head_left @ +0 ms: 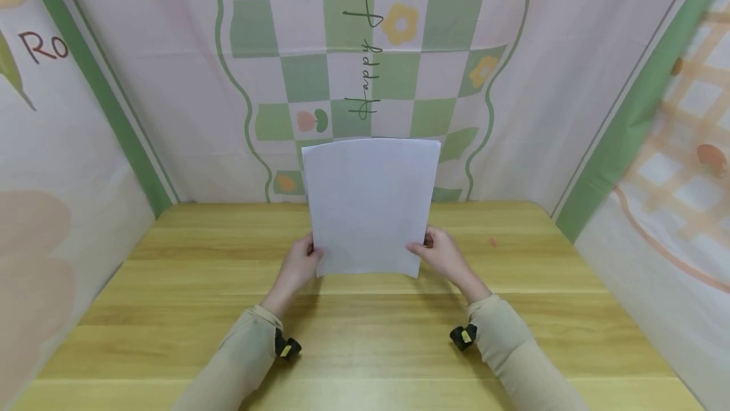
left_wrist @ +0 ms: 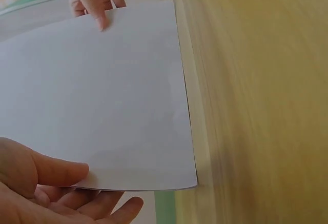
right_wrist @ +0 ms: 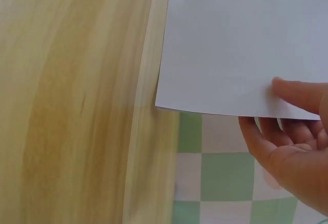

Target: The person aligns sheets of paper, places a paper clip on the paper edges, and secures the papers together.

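Note:
A thin stack of blank white paper (head_left: 371,208) stands nearly upright above the middle of the table, its broad face turned toward me. My left hand (head_left: 301,261) pinches its left edge near the bottom corner, thumb on the front and fingers behind. On the opposite edge, at about the same height, my right hand (head_left: 443,255) grips the paper the same way. In the left wrist view the sheets (left_wrist: 102,96) lie closely together along the edge, and the left thumb (left_wrist: 61,171) presses on the face. The right wrist view shows the right thumb (right_wrist: 300,95) on the paper's front.
The wooden table (head_left: 365,341) spreads under both forearms. Behind it hangs a curtain (head_left: 393,75) with green checks, and printed cloths (head_left: 68,145) enclose the sides. A small reddish mark (head_left: 493,242) lies on the table to the right. Black wrist cameras (head_left: 288,347) sit at both cuffs.

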The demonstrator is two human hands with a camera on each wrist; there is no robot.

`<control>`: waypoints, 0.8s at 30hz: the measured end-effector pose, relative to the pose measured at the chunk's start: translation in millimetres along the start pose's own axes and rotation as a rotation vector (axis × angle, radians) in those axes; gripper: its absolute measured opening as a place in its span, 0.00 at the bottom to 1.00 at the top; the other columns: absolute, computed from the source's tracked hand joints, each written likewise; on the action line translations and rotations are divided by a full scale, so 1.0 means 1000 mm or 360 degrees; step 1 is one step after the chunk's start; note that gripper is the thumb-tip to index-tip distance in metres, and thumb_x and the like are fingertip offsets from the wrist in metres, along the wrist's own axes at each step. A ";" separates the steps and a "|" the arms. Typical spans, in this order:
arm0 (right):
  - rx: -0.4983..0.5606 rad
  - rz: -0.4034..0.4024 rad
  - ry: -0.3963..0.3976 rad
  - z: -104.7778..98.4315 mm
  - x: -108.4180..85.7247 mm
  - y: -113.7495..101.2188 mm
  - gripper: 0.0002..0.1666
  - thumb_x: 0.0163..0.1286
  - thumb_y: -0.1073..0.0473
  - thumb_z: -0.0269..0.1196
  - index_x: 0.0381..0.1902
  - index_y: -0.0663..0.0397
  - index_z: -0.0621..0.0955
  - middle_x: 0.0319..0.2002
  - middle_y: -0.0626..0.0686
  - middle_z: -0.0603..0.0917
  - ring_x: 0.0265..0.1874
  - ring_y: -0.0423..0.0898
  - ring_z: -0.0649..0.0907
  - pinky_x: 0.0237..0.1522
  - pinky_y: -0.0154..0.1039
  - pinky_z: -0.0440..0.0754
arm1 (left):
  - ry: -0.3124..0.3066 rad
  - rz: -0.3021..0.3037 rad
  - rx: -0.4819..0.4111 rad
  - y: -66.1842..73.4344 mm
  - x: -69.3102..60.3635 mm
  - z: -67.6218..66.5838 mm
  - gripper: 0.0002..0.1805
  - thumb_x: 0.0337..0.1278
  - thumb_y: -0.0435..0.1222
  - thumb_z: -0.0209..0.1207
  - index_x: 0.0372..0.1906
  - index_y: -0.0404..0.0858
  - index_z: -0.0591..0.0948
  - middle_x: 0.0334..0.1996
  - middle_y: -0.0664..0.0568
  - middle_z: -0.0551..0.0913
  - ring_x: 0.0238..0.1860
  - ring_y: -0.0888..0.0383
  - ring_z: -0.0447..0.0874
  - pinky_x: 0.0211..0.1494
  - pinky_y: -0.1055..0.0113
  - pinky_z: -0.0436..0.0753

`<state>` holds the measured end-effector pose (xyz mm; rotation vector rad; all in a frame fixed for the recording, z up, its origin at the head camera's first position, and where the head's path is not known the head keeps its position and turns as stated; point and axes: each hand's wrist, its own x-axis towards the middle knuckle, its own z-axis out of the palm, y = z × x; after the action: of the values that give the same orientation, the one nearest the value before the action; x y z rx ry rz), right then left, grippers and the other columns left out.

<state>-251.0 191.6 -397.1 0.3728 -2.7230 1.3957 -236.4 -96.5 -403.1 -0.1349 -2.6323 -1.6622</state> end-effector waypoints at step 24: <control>0.0688 0.0049 0.0219 0.014 0.002 -0.014 0.26 0.74 0.59 0.51 0.67 0.60 0.65 0.59 0.64 0.75 0.53 0.52 0.78 0.54 0.37 0.77 | 0.0208 0.0024 -0.0434 0.010 0.003 0.008 0.19 0.69 0.32 0.45 0.62 0.33 0.71 0.61 0.38 0.73 0.64 0.45 0.70 0.66 0.50 0.68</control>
<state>-248.9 172.4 -393.9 0.2419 -2.3153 1.9381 -237.9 -84.6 -397.2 -0.0489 -2.2971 -1.9449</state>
